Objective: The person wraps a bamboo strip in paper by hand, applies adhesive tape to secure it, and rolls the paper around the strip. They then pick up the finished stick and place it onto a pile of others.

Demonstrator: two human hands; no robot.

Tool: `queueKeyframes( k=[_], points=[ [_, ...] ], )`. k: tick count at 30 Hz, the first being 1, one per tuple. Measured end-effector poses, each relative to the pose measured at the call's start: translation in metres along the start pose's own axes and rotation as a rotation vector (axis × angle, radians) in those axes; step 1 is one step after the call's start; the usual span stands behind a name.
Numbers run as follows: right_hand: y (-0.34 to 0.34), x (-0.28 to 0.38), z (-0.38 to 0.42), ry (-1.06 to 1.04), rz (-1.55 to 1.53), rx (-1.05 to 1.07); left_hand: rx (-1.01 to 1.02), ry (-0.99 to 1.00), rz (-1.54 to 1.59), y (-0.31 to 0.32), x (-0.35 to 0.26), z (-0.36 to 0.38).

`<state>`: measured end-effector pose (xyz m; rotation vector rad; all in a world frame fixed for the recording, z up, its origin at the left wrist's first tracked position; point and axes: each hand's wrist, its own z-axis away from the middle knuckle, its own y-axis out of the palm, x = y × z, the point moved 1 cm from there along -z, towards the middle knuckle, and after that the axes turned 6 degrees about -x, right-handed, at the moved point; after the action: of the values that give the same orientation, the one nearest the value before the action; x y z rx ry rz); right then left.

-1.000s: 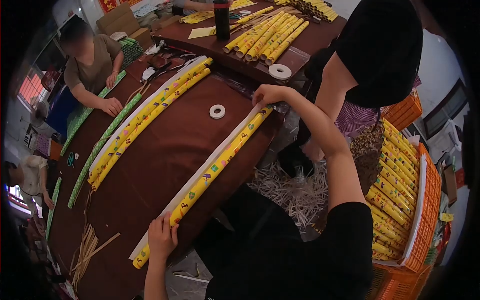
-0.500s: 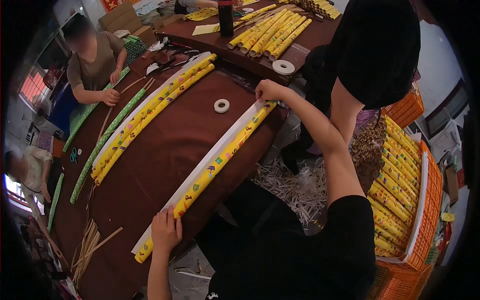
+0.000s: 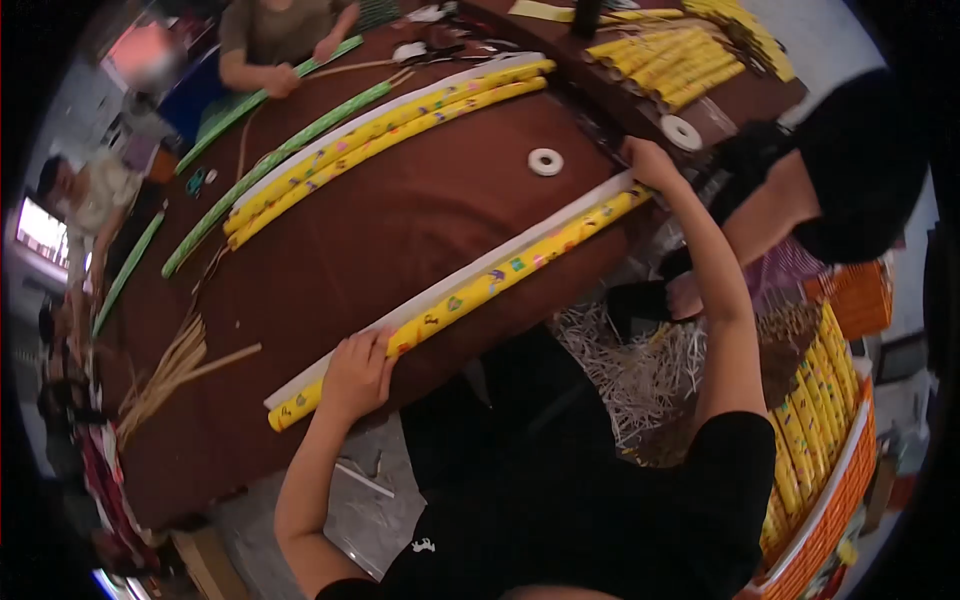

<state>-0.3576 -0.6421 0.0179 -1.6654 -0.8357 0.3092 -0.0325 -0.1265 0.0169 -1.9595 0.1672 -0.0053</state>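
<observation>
A long yellow roll of patterned wrapping paper (image 3: 480,285) lies slantwise along the near edge of the brown table, with a white strip of the sheet's underside showing along its far side. My left hand (image 3: 358,375) is closed over the roll close to its near left end, fingers together. At the far right end, my right hand (image 3: 650,165) pinches the paper's edge; its fingertips are partly hidden. A white tape roll (image 3: 545,162) lies flat just beyond the paper. Further back, two more yellow rolls (image 3: 390,130) rest side by side.
Green rolls (image 3: 270,180) and a bundle of thin sticks (image 3: 180,375) lie on the brown table (image 3: 420,215). Co-workers stand at the far side and left. Another person's arm (image 3: 770,215) is at right, near shredded paper (image 3: 640,370) and an orange crate (image 3: 825,500) of yellow rolls.
The head view has turned and shifted, so the table appears rotated. My left hand has slid a little along the roll, away from its near end. My right hand stays at the far end.
</observation>
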Motion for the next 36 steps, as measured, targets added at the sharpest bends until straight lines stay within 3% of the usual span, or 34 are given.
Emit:
queueKeyframes(
  k=[1,3,5,7,9,14,16,17,19,22,23,25,29,33,36],
  points=[
    [-0.014,0.027,0.007,0.063,0.059,-0.036,0.006,-0.019,-0.003,-0.001,0.000,0.001],
    [-0.017,0.051,0.002,-0.062,0.158,-0.307,0.020,-0.044,-0.006,-0.004,-0.002,0.001],
    [-0.010,0.074,-0.007,-0.175,-0.047,-0.355,-0.033,-0.069,-0.077,0.000,-0.009,0.008],
    [0.005,0.094,-0.008,-0.388,-0.255,-0.198,-0.043,-0.167,-0.181,0.005,-0.018,0.008],
    [0.016,0.116,-0.009,-0.422,-0.181,0.003,-0.068,-0.188,-0.146,0.009,-0.022,0.008],
    [0.036,0.129,-0.020,-0.356,-0.182,0.053,-0.106,-0.226,-0.059,0.007,-0.020,0.012],
    [0.026,0.139,-0.019,-0.317,-0.016,0.118,-0.106,-0.229,-0.071,0.007,-0.020,0.012],
    [0.023,0.145,-0.019,-0.449,0.167,0.012,-0.105,-0.229,-0.081,0.007,-0.020,0.013],
    [0.012,0.184,-0.018,-0.514,0.032,-0.078,-0.156,-0.231,-0.075,0.011,-0.018,0.015],
    [-0.019,0.304,0.016,-0.388,-0.822,0.417,-0.205,-0.200,-0.037,0.013,-0.018,0.018],
    [-0.015,0.335,0.028,-0.422,-1.014,0.678,-0.235,-0.209,-0.030,0.015,-0.018,0.019],
    [0.006,0.395,0.045,-0.512,-1.223,0.990,-0.256,-0.253,-0.030,0.017,-0.018,0.022],
    [0.059,0.492,0.064,-0.155,-1.436,1.442,-0.320,-0.253,-0.004,0.027,-0.017,0.025],
    [0.104,0.535,0.076,-0.295,-1.303,1.579,-0.367,-0.249,-0.027,0.027,-0.017,0.025],
    [0.116,0.536,0.083,-0.153,-1.348,1.571,-0.340,-0.239,-0.037,0.026,-0.017,0.026]
  ],
)
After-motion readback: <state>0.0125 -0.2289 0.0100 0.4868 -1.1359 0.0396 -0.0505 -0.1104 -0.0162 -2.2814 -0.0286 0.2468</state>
